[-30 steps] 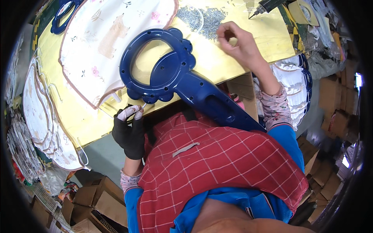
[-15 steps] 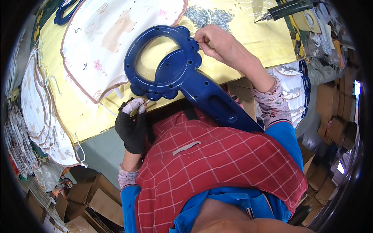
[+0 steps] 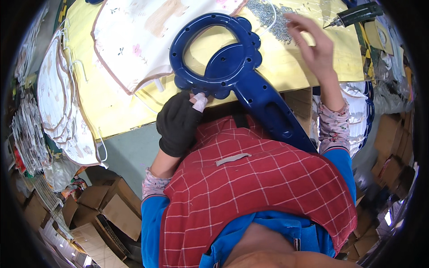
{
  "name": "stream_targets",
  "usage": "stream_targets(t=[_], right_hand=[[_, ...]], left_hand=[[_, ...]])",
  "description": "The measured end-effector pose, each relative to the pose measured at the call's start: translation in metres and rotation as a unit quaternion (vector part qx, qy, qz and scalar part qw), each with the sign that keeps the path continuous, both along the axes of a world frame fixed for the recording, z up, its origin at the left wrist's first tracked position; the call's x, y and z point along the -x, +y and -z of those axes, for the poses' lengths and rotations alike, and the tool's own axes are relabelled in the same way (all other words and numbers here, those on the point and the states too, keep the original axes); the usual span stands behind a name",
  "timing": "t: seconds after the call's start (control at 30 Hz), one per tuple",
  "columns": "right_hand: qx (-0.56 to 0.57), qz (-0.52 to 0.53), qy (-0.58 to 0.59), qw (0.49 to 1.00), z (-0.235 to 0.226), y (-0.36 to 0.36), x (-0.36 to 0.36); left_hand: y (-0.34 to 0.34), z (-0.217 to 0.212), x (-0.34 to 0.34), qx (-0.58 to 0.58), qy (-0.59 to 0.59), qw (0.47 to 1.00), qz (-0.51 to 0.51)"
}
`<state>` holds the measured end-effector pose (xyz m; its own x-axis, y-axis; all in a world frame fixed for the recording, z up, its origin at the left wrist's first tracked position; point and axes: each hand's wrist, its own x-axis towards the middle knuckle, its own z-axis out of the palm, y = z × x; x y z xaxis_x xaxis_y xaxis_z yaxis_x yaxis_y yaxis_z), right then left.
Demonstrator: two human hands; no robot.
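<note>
A glossy dark blue plastic part (image 3: 250, 82), a ring with a scalloped edge, an oval panel inside and a long slotted handle, rests on the table edge. Its handle slants down against my red checked apron (image 3: 259, 178). Small dark holes dot its surface. At the ring's lower rim, my left hand (image 3: 181, 120), in a black fingerless glove with white tape on a finger, is closed on the edge. Bare and apart from the part, my right hand (image 3: 315, 47) is raised beside a pile of small grey screws (image 3: 279, 27), its fingers loosely spread.
A white fabric panel (image 3: 134, 33) with brown trim lies on the yellow table cover (image 3: 107, 107). A dark power screwdriver (image 3: 357, 15) lies at the far right. Similar fabric pieces (image 3: 51, 105) hang at the left edge. Cardboard boxes (image 3: 120, 216) stand on the floor.
My right hand has left the ring's scalloped edge and moved right, toward the screws, its fingers opening. My left hand has shifted along the lower rim. The whole view has shifted slightly.
</note>
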<state>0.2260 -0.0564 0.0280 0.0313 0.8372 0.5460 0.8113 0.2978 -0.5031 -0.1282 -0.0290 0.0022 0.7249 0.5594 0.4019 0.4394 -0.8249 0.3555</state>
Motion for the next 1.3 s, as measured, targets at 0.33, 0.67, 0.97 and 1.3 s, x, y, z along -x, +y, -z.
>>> stream_targets(t=[0.33, 0.67, 0.97, 1.3], right_hand=[[-0.221, 0.272, 0.391, 0.851, -0.001, 0.011, -0.209], [-0.307, 0.178, 0.402, 0.844, -0.001, 0.005, -0.107], [-0.119, -0.265, 0.497, 0.818, -0.019, 0.029, -0.006], [-0.065, -0.268, 0.474, 0.836, -0.021, 0.034, 0.005]], left_hand=[[-0.012, -0.003, -0.034, 0.008, 0.083, 0.991, 0.108], [0.015, 0.009, -0.126, -0.026, -0.019, 0.952, 0.305], [0.016, 0.010, -0.128, -0.021, -0.026, 0.953, 0.302], [0.015, 0.011, -0.129, -0.026, -0.027, 0.953, 0.300]])
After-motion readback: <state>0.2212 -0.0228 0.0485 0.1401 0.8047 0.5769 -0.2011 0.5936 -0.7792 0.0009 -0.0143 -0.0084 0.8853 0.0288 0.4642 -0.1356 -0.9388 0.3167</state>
